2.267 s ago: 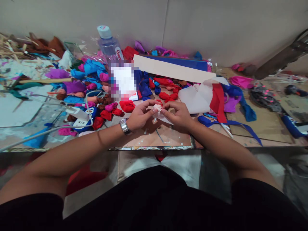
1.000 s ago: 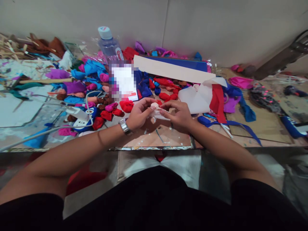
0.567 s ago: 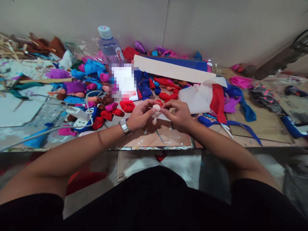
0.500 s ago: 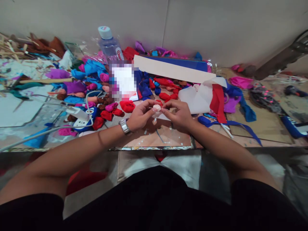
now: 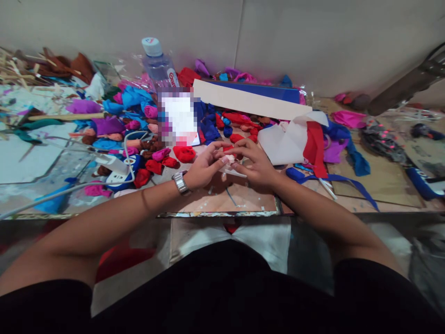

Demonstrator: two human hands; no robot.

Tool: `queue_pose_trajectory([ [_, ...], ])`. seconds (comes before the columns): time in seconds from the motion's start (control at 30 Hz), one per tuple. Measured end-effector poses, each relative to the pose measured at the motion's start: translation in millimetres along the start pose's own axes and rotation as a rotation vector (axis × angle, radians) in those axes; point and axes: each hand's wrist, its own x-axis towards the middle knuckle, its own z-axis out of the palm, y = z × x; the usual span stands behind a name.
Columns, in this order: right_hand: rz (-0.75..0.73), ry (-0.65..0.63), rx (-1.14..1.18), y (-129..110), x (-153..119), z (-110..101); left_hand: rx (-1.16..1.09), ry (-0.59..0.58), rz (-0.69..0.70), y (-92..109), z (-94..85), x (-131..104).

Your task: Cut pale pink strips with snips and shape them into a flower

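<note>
Between my two hands, over the front middle of the table, is a small pale pink piece (image 5: 229, 159) that looks like a rolled or folded flower. My left hand (image 5: 207, 166), with a metal watch at the wrist, has its thumb and fingers closed on this piece from the left. My right hand (image 5: 255, 163) touches it from the right with thumb and fingertips, its fingers arched over the top. A red wad (image 5: 184, 153) lies left of my left hand. White translucent sheets (image 5: 283, 141) lie right of my right hand.
Many coloured fabric bundles (image 5: 128, 104) cover the left and middle. Behind them stands a bottle (image 5: 158, 65), beside a blurred bright phone-like screen (image 5: 180, 116). A long cream strip (image 5: 250, 99) lies at the back. A white cable (image 5: 74, 188) crosses the left. Blue ribbon (image 5: 347, 181) lies right.
The fingers of my right hand have lifted and spread over the pale piece. The piece has tilted and is more covered by the fingers. My left hand has shifted only slightly.
</note>
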Motion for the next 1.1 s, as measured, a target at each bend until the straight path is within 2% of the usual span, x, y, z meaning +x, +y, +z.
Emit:
queue_pose_trajectory([
  [0.17,0.168,0.067,0.301,7,-3,1,0.090,0.172,0.110,5,-1.0,0],
  [0.33,0.350,0.170,0.576,7,-1,7,0.081,0.119,0.121,7,0.8,-2],
  [0.5,0.418,0.189,0.638,6,1,9,0.036,0.072,0.056,4,-0.9,-3],
  [0.67,0.444,0.115,0.689,5,-3,8,-0.215,0.023,-0.158,7,0.1,-3],
  [0.73,0.442,0.100,0.703,6,-3,8,-0.252,0.014,-0.198,9,1.7,-4],
  [0.8,0.439,0.104,0.712,8,-3,8,-0.230,0.010,-0.179,10,2.5,-4],
  [0.9,0.427,0.143,0.710,12,-1,10,-0.102,0.044,-0.081,8,1.9,-3],
  [1.0,0.410,0.217,0.694,17,0,13,0.071,0.165,0.042,6,0.1,0],
  [1.1,0.390,0.260,0.639,20,-2,15,0.166,0.252,0.102,4,-2.0,3],
])
